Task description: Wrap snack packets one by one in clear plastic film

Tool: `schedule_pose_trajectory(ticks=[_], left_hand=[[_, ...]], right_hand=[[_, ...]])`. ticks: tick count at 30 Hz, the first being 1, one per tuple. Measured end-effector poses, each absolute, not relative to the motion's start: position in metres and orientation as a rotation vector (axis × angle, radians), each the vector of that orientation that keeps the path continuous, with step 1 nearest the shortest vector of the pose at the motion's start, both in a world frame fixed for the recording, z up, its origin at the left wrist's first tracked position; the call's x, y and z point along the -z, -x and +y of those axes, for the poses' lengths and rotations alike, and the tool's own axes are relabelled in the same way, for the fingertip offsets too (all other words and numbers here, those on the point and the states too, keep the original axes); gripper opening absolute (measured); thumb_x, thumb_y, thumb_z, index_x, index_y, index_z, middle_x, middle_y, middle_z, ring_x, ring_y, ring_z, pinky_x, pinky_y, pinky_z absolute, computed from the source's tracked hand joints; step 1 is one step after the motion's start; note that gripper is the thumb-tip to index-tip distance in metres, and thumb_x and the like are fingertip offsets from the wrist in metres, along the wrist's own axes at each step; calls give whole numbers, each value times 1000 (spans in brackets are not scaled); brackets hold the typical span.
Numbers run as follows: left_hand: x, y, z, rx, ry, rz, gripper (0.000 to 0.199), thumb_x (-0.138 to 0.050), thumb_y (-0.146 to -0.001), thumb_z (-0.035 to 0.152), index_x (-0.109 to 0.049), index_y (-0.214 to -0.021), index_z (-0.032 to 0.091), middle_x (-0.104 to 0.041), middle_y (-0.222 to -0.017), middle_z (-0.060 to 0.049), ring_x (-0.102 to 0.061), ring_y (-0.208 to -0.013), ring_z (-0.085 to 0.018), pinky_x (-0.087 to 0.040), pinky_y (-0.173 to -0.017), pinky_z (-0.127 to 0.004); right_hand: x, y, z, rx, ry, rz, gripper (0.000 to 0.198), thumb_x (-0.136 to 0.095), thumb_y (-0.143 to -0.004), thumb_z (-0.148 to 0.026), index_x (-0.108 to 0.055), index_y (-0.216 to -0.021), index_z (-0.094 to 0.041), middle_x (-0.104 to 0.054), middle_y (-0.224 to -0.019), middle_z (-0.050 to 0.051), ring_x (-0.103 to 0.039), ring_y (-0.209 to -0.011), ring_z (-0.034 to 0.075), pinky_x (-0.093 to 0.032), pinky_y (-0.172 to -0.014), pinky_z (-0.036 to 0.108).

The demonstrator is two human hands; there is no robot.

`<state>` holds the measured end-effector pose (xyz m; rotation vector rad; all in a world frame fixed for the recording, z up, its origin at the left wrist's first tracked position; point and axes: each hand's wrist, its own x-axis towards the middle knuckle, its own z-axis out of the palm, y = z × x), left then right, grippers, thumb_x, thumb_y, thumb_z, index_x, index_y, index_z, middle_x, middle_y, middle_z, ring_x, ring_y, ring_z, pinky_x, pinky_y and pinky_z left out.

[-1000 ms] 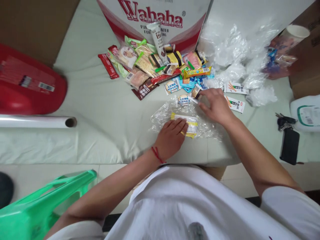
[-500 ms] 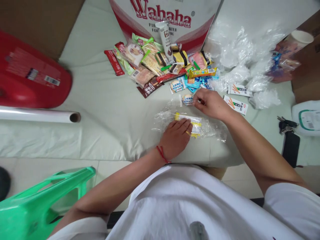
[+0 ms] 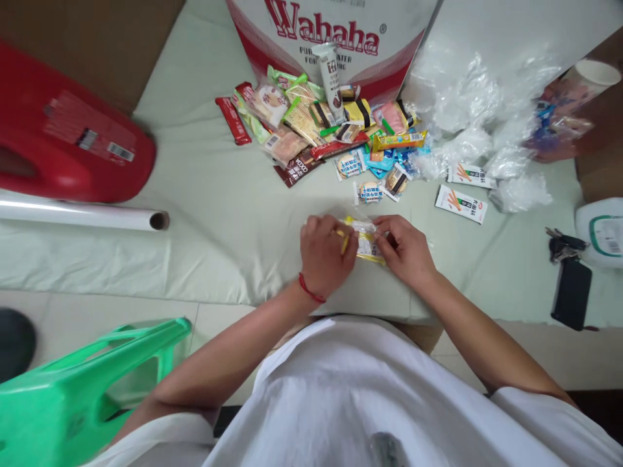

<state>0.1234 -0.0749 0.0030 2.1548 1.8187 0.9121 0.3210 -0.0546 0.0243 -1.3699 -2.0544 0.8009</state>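
Note:
Yellow-and-white snack packets (image 3: pixel 366 245) with clear plastic film around them lie on the cloth close to my body. My left hand (image 3: pixel 325 254) has its fingers curled over the left end of this bundle. At the right end, my right hand (image 3: pixel 407 251) pinches the film between thumb and fingers. Just beyond my hands are a small wrapped biscuit (image 3: pixel 370 192) and a brown-centred wrapped biscuit (image 3: pixel 396 181). Parts of the film and the packets are hidden beneath my fingers.
A heap of packaged snacks (image 3: pixel 302 123) lies against a Wahaha carton (image 3: pixel 335 32). Crumpled clear plastic (image 3: pixel 467 110) and two white snack packets (image 3: pixel 461 204) sit to the right. Leftward are a red container (image 3: pixel 82 130), a white roll (image 3: pixel 87 215) and a green stool (image 3: pixel 97 389).
My right hand has come down from beside the small biscuits to the bundle. My left hand has gone from lying flat to curled. The spread film is now gathered around the yellow-and-white packets.

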Motion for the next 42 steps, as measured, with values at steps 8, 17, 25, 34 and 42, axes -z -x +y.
schedule_pose_trajectory(ticks=[8,17,25,34,42], left_hand=[[5,-109,-12,-736,-1858,2009,36,-83,-80,53,-66,-75,22,-67,-87,-9,-57,-97,-32,-50,-89,-50],[10,-114,0,-650,-2020,1974,13,-68,-84,23,-70,-71,22,-68,-83,-11,-60,-100,-35,-47,-92,-57],[-18,-60,13,-488,-2189,1672,14,-62,-85,19,-76,-83,19,-68,-81,-7,-61,-86,-26,-51,-86,-44],[-31,-38,17,-527,-2679,1469,19,-52,-94,20,-71,-90,19,-66,-90,-7,-66,-98,-28,-49,-92,-48],[-30,-22,-5,-753,-2851,1133,32,-41,-108,28,-70,-95,21,-68,-92,-5,-66,-94,-23,-46,-87,-43]], right_hand=[[-18,-312,-59,-860,1387,-1964,14,-56,-102,-33,-58,-92,-25,-74,-121,10,-64,-71,17,-53,-69,33],[-14,-312,-60,-838,1378,-1967,7,-57,-100,-26,-58,-93,-25,-76,-118,10,-70,-86,20,-55,-78,34],[-16,-311,-60,-834,1346,-2003,7,-56,-101,-26,-59,-95,-24,-75,-121,11,-70,-88,20,-54,-76,33],[-8,-318,-60,-667,1353,-2123,7,-58,-99,-22,-64,-95,-22,-69,-115,10,-65,-83,18,-50,-73,31],[-3,-316,-68,-498,1390,-2224,14,-52,-99,-18,-66,-102,-20,-61,-104,10,-61,-85,21,-47,-68,31]])
